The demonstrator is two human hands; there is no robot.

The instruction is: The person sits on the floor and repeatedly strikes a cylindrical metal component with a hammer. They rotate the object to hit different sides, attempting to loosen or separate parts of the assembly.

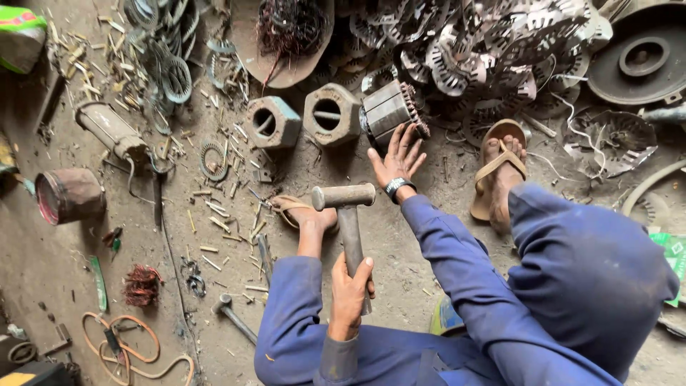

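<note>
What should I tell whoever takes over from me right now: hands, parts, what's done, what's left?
Left hand: shut on the hammer by its handle, head raised.
Right hand: open, fingers spread against the motor core lying on the ground.
Beside it: two hollow hexagonal housings.
Done: loose copper wire lies in a pan above.
Left: the motor core has copper windings at its end.

Blue sleeves (457,257), grey steel hammer (348,214), tan sandals (500,168), copper-red wire coil (142,284), dusty grey floor (43,264).
</note>
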